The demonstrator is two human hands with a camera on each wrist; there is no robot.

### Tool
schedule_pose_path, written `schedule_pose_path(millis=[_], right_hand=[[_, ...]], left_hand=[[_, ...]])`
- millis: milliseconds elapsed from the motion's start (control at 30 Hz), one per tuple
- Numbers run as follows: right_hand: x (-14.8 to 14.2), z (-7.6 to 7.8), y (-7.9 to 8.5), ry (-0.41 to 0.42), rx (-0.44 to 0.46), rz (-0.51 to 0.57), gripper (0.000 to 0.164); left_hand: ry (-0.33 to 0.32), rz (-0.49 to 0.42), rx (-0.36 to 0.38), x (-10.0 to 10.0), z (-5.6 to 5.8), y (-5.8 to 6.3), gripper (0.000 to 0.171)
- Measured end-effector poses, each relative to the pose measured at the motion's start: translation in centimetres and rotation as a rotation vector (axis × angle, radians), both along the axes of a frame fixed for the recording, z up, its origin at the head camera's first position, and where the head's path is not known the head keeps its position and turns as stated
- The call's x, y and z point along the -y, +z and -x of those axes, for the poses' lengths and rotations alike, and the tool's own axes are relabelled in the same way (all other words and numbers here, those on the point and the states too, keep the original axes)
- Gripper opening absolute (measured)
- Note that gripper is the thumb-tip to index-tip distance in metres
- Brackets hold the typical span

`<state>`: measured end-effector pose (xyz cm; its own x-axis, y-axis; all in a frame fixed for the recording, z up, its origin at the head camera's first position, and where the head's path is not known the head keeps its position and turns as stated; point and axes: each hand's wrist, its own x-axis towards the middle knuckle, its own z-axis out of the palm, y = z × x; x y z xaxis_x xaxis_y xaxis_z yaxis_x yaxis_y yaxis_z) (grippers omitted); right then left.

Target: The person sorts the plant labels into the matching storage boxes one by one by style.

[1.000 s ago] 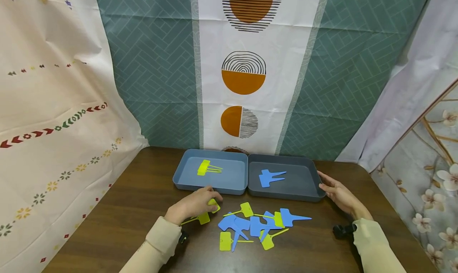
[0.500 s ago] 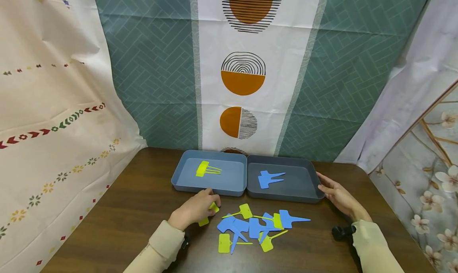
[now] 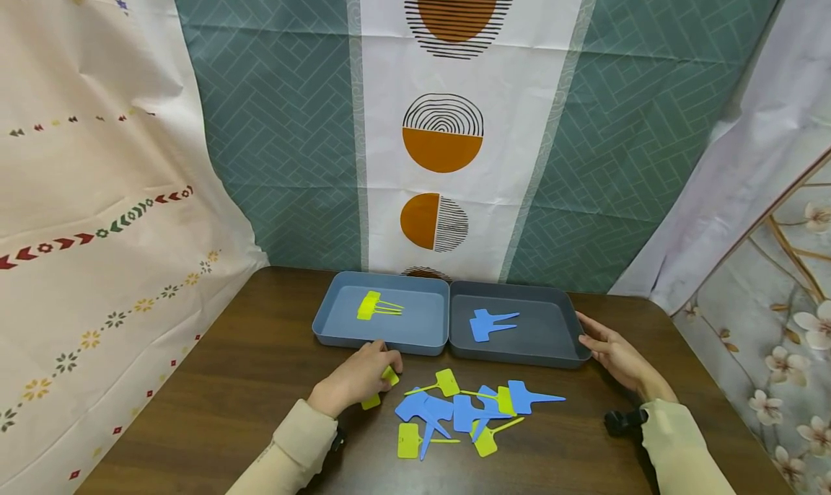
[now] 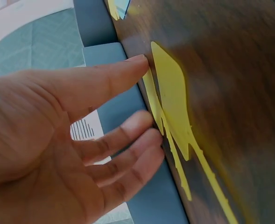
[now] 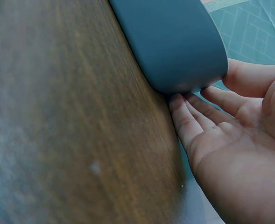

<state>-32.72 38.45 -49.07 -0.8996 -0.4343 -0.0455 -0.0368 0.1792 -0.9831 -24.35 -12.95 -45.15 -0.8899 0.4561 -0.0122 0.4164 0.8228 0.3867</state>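
Note:
Yellow and blue T-shaped plant labels lie about the table. My left hand (image 3: 360,376) is over a yellow plant label (image 3: 389,376) in front of the left tray; its thumb (image 4: 139,64) and curled fingers pinch the label's edges. A second yellow label (image 4: 172,86) lies right beside it, partly under the hand in the head view. My right hand (image 3: 617,351) rests against the right end of the dark grey tray (image 3: 519,356), its fairly straight fingers (image 5: 186,119) touching the outer wall low down and near the rim.
The blue-grey tray (image 3: 383,342) holds several yellow labels (image 3: 370,306); the dark tray beside it holds blue labels (image 3: 483,325). A mixed, overlapping pile of blue labels (image 3: 425,408) and yellow labels (image 3: 409,441) lies in front on the wooden table (image 3: 221,387). Patterned cloth hangs behind.
My left hand has shifted slightly to the right and its fingers have closed in on the yellow label, covering more of the one beneath. The right hand stays against the dark tray.

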Motion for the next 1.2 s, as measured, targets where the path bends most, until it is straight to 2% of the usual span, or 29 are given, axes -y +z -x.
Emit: schedule_pose_path(millis=[167,367,533,767,933,1200], right_hand=[[-0.02,0.02,0.0,0.001,-0.001,-0.002,0.071],[-0.1,0.05,-0.07,-0.002,0.0,-0.003,0.071],[-0.17,0.05,-0.13,-0.005,-0.002,-0.002,0.071],[-0.08,0.07,-0.01,-0.003,0.003,0.0,0.072],[0.0,-0.05,0.08,0.0,0.003,0.008,0.072],[0.06,-0.19,0.13,0.004,-0.004,0.01,0.071]], left_hand=[[0.016,0.035,-0.021,-0.16,-0.13,0.16,0.022],[0.018,0.015,0.014,-0.22,-0.16,0.39,0.02],[0.004,-0.021,0.041,-0.21,-0.09,0.37,0.019],[-0.006,0.026,0.03,-0.08,-0.09,0.52,0.019],[-0.026,0.0,0.045,0.01,0.0,0.64,0.019],[-0.062,0.061,-0.029,0.09,0.07,0.65,0.017]])
